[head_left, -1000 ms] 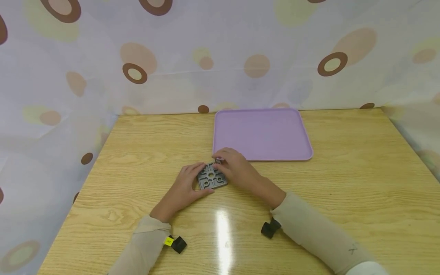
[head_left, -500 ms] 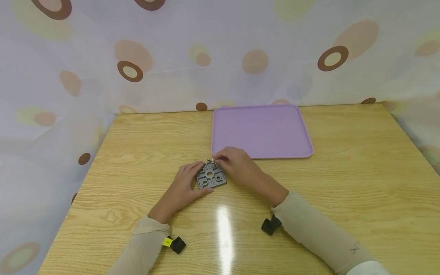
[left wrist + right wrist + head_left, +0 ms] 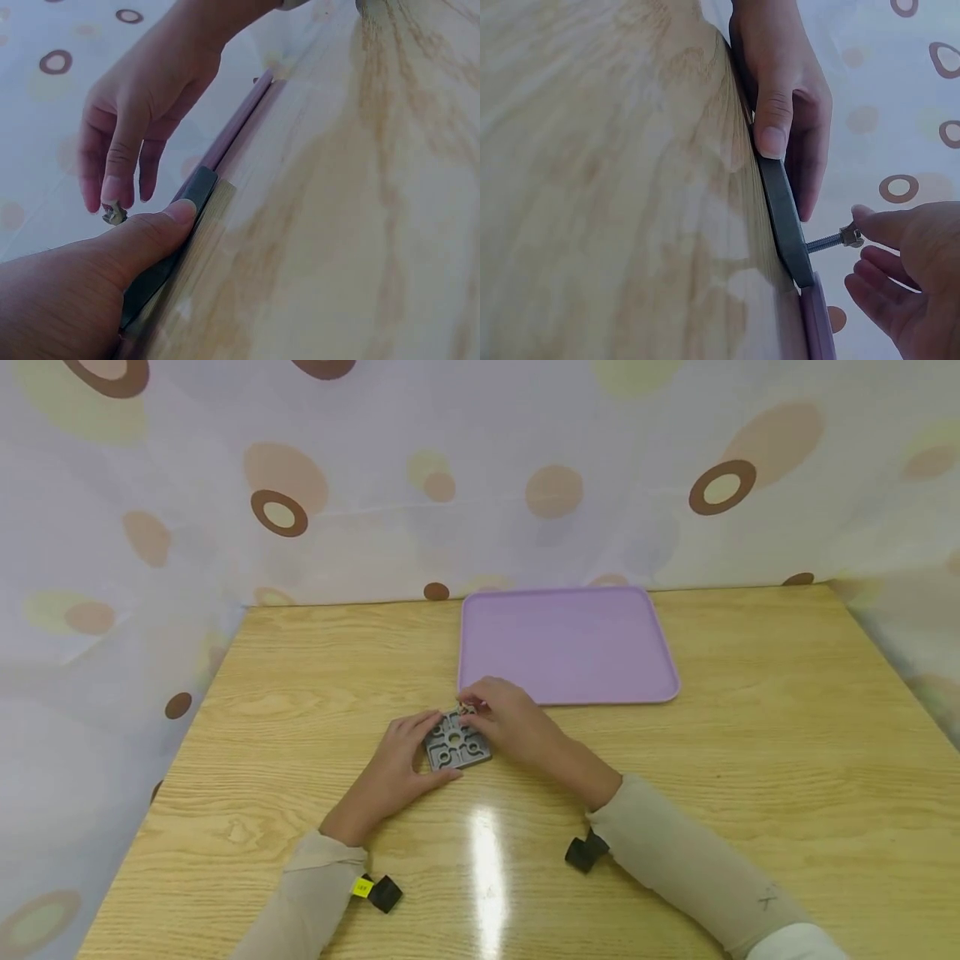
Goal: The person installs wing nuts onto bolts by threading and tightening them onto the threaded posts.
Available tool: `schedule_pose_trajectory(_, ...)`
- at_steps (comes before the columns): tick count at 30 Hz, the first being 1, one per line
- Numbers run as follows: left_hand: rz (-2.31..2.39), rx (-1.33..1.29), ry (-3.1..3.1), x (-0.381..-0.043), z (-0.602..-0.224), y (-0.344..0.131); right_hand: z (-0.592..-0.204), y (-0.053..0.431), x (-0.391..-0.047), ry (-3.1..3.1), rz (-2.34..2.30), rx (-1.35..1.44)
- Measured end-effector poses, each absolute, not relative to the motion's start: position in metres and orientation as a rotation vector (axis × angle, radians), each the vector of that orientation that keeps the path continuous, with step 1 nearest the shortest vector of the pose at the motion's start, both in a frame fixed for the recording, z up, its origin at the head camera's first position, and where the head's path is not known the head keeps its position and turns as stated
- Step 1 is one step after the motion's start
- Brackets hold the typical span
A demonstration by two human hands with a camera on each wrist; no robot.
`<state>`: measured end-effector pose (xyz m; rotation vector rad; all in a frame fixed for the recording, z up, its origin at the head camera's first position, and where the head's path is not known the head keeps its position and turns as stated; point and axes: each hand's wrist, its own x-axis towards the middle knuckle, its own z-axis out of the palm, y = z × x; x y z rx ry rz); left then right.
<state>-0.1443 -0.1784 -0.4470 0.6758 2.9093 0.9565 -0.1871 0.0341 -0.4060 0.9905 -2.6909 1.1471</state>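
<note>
One high, two low

My head view, farthest back, faces forward and down over the yellowish wooden table (image 3: 787,760). My left wrist view looks low and close past the bare left hand (image 3: 75,292); my right wrist view, past the bare right hand (image 3: 937,262), faces the opposite way. Both share one edge of the square grey metal plate (image 3: 786,217).

Left fingers (image 3: 154,234) on plate (image 3: 150,285), bolt (image 3: 114,214) (right fingers (image 3: 124,154) pinching)

"What's worn?"
"Beige sleeves (image 3: 300,893), each with a black block (image 3: 386,894); the left has a yellow label (image 3: 362,887) too."
"And the right?"
"A dark scribble (image 3: 767,898), then white cloth (image 3: 797,942)."
</note>
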Motion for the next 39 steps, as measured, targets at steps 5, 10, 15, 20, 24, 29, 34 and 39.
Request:
schedule_pose_trajectory(5, 0.938, 0.67, 2.913, -0.1444, -0.4515, -0.1804, -0.411, 0.033, -0.1893, -2.693, 1.134, 1.008)
schedule_pose_trajectory(10, 0.938, 0.653, 2.907, -0.1427, -0.4532, -0.1806, -0.4121, 0.0337, -0.19, -2.714, 1.155, 1.008)
schedule_pose_trajectory(15, 0.962, 0.674, 2.916, -0.1415, -0.4528, -0.1797, -0.4128, 0.0362, -0.1895, -2.682, 1.16, 0.999)
schedule_pose_trajectory(20, 0.966, 0.684, 2.928, -0.142, -0.4534, -0.1804, -0.4138, 0.0384, -0.1902, -2.634, 1.125, 0.995)
schedule_pose_trajectory(24, 0.963, 0.684, 2.935, -0.1425, -0.4538, -0.1811, -0.4126, 0.0391, -0.1907, -2.62, 1.092, 0.983)
schedule_pose_trajectory(29, 0.946, 0.657, 2.921, -0.1421, -0.4537, -0.1812, -0.4112, 0.0398, -0.1889, -2.64, 1.064, 0.995)
schedule_pose_trajectory(34, 0.939, 0.647, 2.907, -0.1418, -0.4536, -0.1809, -0.4113, 0.0393, -0.1873, -2.651, 1.055, 1.03)
schedule_pose_trajectory(39, 0.929, 0.647, 2.911, -0.1428, -0.453, -0.1808, -0.4111, 0.0389, -0.1875, -2.639, 1.028, 1.049)
